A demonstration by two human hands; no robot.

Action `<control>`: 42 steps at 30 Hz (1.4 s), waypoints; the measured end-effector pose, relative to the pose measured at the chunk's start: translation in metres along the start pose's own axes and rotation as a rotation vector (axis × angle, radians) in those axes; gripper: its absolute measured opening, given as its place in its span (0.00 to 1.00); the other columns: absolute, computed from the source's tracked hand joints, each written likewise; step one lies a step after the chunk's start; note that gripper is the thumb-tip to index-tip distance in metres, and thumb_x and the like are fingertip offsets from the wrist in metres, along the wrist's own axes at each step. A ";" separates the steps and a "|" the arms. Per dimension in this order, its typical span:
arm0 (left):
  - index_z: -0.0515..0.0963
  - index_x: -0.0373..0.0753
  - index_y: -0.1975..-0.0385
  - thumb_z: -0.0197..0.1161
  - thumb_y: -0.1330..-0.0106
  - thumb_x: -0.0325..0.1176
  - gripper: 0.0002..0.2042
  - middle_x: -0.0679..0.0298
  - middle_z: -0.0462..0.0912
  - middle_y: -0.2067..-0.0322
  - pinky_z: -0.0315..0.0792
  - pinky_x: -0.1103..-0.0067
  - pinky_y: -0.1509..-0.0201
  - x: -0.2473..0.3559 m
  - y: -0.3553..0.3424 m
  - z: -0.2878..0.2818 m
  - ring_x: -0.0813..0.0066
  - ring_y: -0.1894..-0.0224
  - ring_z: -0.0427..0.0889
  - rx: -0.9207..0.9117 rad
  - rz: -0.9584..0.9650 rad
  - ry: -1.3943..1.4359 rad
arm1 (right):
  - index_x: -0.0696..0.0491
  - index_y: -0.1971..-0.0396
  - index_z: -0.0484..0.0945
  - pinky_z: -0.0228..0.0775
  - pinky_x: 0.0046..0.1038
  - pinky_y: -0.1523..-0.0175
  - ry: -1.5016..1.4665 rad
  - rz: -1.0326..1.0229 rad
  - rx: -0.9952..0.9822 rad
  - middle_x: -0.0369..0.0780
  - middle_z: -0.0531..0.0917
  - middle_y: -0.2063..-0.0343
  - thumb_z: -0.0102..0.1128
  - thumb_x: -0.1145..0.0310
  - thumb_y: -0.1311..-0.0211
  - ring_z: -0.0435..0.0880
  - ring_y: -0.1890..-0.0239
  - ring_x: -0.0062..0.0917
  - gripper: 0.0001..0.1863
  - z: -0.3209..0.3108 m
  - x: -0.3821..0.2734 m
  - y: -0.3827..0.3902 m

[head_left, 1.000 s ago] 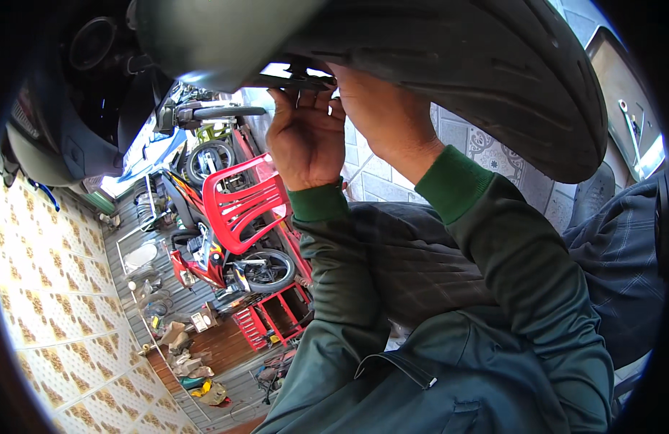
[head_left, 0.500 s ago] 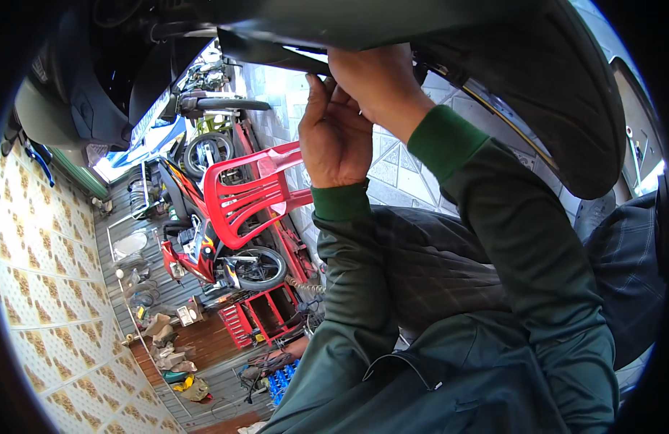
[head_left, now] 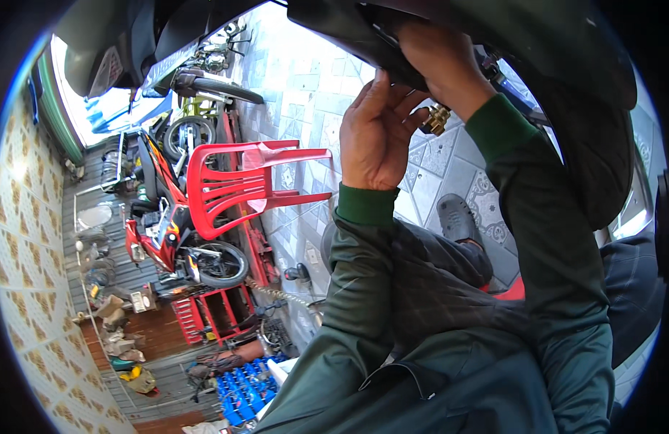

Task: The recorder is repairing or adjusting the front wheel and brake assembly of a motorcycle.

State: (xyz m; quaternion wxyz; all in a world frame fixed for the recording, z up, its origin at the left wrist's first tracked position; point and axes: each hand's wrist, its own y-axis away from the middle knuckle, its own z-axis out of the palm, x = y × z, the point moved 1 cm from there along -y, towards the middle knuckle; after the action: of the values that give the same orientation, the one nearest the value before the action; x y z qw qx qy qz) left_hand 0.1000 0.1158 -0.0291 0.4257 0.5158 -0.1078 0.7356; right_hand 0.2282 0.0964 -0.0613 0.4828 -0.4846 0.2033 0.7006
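Overhead hangs the dark bodywork of a motorbike, its underside filling the top of the picture. My left hand is raised palm toward me, thumb up at the lower edge of a dark panel and fingers curled, pinching at that edge. Higher and to the right, my right hand reaches up under the bodywork, with its fingertips lost in the shadow. A gold-coloured metal part shows beside my left fingertips, below my right wrist. The bike's dark wheel-side cover stands right of my right forearm.
A red plastic chair lies to the left on the tiled floor. Beyond it are a red-and-black motorbike, a red tool rack and a blue crate. My shoe rests below the gold part.
The view has shifted, so the chair and bikes sit further left and the hands further right. The gold part and my shoe have come into sight. Both hands stay up at the bodywork.
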 end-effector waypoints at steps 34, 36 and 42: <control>0.70 0.34 0.51 0.49 0.29 0.40 0.16 0.55 0.79 0.57 0.70 0.67 0.48 0.025 -0.006 -0.047 0.59 0.51 0.77 0.091 -0.082 0.004 | 0.58 0.67 0.81 0.75 0.29 0.61 0.893 -0.430 -0.451 0.46 0.83 0.70 0.53 0.74 0.46 0.84 0.68 0.33 0.09 0.006 -0.024 0.005; 0.70 0.33 0.51 0.49 0.29 0.40 0.16 0.56 0.79 0.58 0.70 0.66 0.48 0.028 -0.011 -0.049 0.59 0.52 0.77 0.126 -0.061 0.044 | 0.57 0.62 0.81 0.73 0.28 0.57 0.998 -0.371 -0.533 0.45 0.84 0.67 0.53 0.73 0.42 0.83 0.66 0.32 0.11 0.009 -0.017 0.000; 0.70 0.33 0.52 0.47 0.29 0.38 0.15 0.56 0.77 0.59 0.69 0.63 0.46 0.053 -0.044 -0.050 0.60 0.52 0.76 0.202 -0.003 -0.005 | 0.60 0.67 0.80 0.74 0.30 0.59 0.450 -0.459 -0.410 0.46 0.83 0.67 0.49 0.72 0.42 0.83 0.64 0.31 0.11 0.040 0.037 -0.014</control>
State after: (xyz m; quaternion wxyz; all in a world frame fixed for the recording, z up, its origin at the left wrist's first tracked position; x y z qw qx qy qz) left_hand 0.0941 0.1997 -0.0188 0.3725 0.5581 -0.0332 0.7407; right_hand 0.2191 0.1508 -0.0732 0.4632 -0.7458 0.0462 0.4765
